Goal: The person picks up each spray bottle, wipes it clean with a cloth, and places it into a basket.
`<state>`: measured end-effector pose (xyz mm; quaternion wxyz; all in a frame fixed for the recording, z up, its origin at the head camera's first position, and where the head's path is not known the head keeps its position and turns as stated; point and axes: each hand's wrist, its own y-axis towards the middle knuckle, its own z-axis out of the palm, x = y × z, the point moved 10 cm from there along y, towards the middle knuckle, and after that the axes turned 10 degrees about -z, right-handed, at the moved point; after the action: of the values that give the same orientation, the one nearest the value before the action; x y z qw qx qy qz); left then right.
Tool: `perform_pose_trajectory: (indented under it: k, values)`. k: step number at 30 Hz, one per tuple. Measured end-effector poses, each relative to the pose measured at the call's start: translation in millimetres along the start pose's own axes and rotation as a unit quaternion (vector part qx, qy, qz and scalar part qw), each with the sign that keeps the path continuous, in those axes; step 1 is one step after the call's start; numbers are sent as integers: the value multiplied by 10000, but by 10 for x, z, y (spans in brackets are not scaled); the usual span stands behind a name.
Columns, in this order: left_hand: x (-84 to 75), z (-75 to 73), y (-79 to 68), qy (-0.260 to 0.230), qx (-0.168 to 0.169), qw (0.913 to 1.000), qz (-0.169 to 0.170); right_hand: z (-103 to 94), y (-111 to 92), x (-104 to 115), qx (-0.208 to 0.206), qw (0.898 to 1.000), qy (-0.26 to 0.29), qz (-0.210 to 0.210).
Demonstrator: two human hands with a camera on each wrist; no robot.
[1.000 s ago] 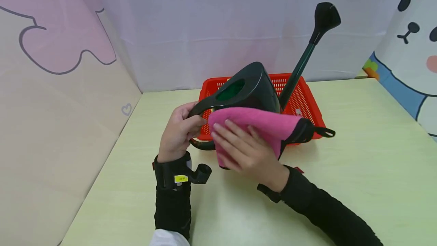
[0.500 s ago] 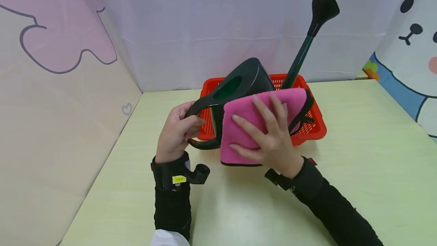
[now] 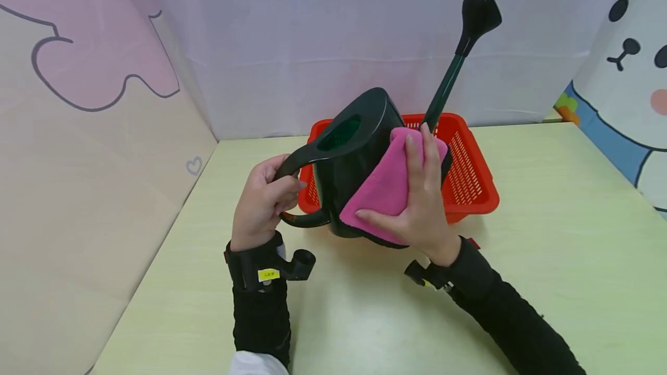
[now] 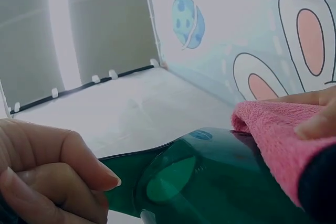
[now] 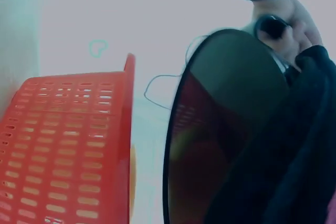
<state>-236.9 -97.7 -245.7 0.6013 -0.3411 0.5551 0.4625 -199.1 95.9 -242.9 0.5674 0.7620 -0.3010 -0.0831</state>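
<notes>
A dark green watering can (image 3: 339, 187) is held tilted above the table, its long spout with a black rose pointing up to the right. My left hand (image 3: 259, 204) grips the can's looped handle, fingers curled round it. With straight fingers and the thumb spread apart, my right hand (image 3: 424, 213) presses a pink cloth (image 3: 383, 195) with black edging against the can's side. In the left wrist view the fluffy cloth (image 4: 273, 135) lies over the can's shiny body (image 4: 210, 182). Black cloth edging (image 5: 283, 145) covers part of the can's base in the right wrist view.
Behind the can, a red perforated basket (image 3: 465, 172) stands on the pale green table (image 3: 547, 236); the can hides part of it. A white curtain (image 3: 312, 45) hangs at the back, with cartoon-printed panels on both sides.
My right hand has moved the cloth from beside the handle rightward and up along the can's side. The cloth bunches smaller now. My left hand keeps its grip; the can shifts slightly left.
</notes>
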Motion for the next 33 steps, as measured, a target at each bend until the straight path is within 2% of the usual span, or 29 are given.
perform_pose_trajectory:
  k: [3,7,10,14,15,17,19,22,25,27,30,33]
  values:
    - [-15,-5,-7,15,-11,10000,66,19,-13,177,-116,9972,-461,-581]
    - [-21,6,3,27,2,9999,125,130,-113,423,-61,9840,-1221,-1296]
    - [-6,28,26,1,-9,10000,66,311,-235,633,263,9614,-2008,-1865]
    - [31,58,59,-7,-21,10000,-59,563,-392,838,784,9165,-2984,-2547]
    - [39,61,64,2,-31,10000,-75,600,-415,861,868,9096,-3075,-2654]
    - [46,68,72,-7,-29,10000,-68,634,-431,863,1011,9044,-3118,-2731]
    - [43,71,77,-29,-31,10000,-28,605,-408,825,1020,9130,-2923,-2655]
    - [31,78,81,-119,29,9999,50,477,-318,721,863,9398,-2319,-2356]
    - [20,72,77,-178,70,9998,96,274,-186,573,438,9700,-1495,-1868]
    - [11,66,73,-189,94,9997,119,129,-98,459,86,9837,-956,-1520]
    - [-10,52,58,-96,89,9997,182,-53,2,271,-369,9939,-184,-1022]
    - [-30,39,36,28,71,9997,237,-174,66,50,-656,9946,685,-423]
